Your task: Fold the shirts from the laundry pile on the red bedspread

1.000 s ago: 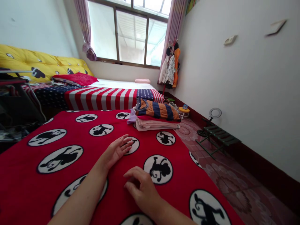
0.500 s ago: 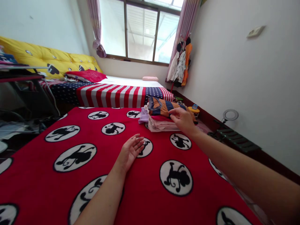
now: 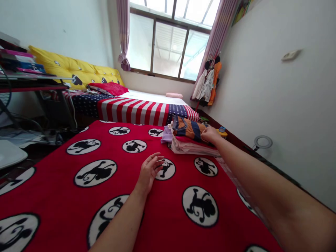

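Observation:
A stack of folded clothes lies at the far right of the red blanket (image 3: 162, 196), which is printed with white ovals of black monkeys. On top is an orange and navy striped garment (image 3: 189, 128). Below it are a red layer and a pale pink folded garment (image 3: 187, 147), with a lilac cloth (image 3: 166, 135) sticking out on the left. My right hand (image 3: 210, 134) is at the right end of the striped garment, its fingers closed on the fabric; the fingertips are partly hidden. My left hand (image 3: 150, 170) rests over the blanket, holding nothing, fingers loosely curved and apart.
Behind stands a bed with a stars-and-stripes cover (image 3: 131, 108) and a red pillow (image 3: 109, 88). At left are a desk (image 3: 34, 85) and a white stool seat (image 3: 12, 154). A ring light (image 3: 263, 141) and a yellow container (image 3: 222, 133) stand by the right wall.
My right hand has moved to the right along the striped garment, its fingers closing on the end. My left hand stays nearly in place. The view has shifted left and tilted up a little.

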Available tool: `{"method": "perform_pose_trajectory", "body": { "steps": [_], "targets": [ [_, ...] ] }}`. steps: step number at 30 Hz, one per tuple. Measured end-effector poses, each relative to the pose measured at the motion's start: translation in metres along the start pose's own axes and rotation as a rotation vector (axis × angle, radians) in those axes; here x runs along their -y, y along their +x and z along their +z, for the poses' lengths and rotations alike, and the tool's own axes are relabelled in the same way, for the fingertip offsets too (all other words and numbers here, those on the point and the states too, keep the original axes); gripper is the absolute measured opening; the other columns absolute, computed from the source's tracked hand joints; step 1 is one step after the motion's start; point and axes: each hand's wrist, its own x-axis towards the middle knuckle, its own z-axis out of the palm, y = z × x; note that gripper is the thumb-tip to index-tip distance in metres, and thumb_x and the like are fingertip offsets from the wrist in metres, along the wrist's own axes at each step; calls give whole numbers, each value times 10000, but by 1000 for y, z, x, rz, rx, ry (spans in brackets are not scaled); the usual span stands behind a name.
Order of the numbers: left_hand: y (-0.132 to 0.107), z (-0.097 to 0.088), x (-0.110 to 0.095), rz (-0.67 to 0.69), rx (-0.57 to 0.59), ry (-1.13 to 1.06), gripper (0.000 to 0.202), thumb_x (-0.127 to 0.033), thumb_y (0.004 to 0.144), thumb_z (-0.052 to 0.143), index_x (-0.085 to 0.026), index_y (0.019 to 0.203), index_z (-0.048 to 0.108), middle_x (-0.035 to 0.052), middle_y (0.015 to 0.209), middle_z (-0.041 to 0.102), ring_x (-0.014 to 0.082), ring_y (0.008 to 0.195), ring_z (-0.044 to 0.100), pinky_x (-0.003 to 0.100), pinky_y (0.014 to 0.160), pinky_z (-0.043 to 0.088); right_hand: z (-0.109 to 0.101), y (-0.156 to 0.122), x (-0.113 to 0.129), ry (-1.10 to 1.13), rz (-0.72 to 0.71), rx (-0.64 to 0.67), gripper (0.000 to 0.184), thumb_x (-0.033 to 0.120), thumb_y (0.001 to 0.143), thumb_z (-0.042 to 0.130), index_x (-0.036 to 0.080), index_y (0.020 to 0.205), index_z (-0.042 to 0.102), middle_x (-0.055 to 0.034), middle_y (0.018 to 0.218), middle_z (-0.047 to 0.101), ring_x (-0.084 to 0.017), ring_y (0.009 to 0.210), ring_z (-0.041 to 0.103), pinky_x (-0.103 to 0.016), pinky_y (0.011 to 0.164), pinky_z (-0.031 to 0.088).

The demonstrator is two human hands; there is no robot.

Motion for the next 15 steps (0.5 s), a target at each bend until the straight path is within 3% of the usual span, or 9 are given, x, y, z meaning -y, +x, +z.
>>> {"method": "perform_pose_trajectory", "body": {
  "steps": [4, 7, 11, 15],
  "targets": [
    [-5, 0, 2, 22, -3, 64, 378, -294, 668, 750, -152, 1006, 660, 82, 943, 707, 147, 773, 665, 210, 634, 501, -6, 2, 8, -93, 28, 14, 232, 235, 706, 627, 102, 874, 716, -165, 933, 693, -259, 909, 642, -300, 767, 446],
    [-6, 3, 3, 51, 5, 175, 387, -338, 653, 759, -142, 976, 676, 99, 923, 711, 156, 750, 659, 209, 604, 478, 1, -1, 2, -110, 41, 19, 326, 314, 752, 624, 133, 1015, 690, -150, 1044, 678, -255, 987, 622, -303, 797, 452],
    [-5, 9, 7, 83, 67, 329, 325, -345, 684, 732, -150, 940, 690, 106, 900, 712, 156, 728, 642, 207, 583, 459, 14, -4, -10, -107, 69, 49, 265, 298, 731, 664, 171, 960, 705, -97, 972, 697, -220, 919, 635, -281, 750, 460],
    [-1, 10, 17, 128, 111, 430, 235, -254, 671, 733, -167, 886, 698, 85, 846, 702, 154, 673, 616, 211, 549, 448, 17, -7, -9, -89, 110, 95, 74, 227, 704, 665, 170, 709, 711, -85, 770, 700, -229, 780, 655, -290, 668, 458]
  ]
}}
